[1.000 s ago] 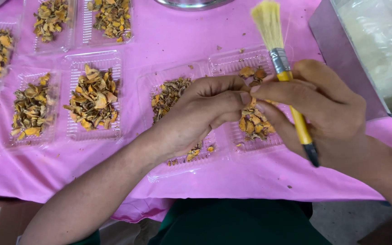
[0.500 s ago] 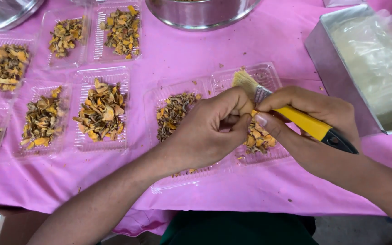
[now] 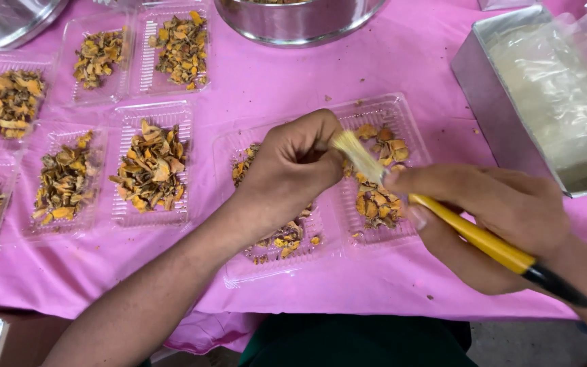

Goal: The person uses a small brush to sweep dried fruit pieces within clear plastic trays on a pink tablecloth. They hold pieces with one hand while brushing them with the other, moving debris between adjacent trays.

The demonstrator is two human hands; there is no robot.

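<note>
Pink cloth covers the desk (image 3: pixel 402 68), carrying clear trays of dried orange pieces. Over the twin tray (image 3: pixel 375 112), the left hand (image 3: pixel 293 166) is closed, pinching something I cannot make out. The right hand (image 3: pixel 497 217) grips a yellow brush (image 3: pixel 470 234), its handle slanting down-right and its bristles touching the left fingertips.

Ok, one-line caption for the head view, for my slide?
Right hand sweeps a yellow-handled brush against the left hand over a clear tray of dried orange pieces.
</note>
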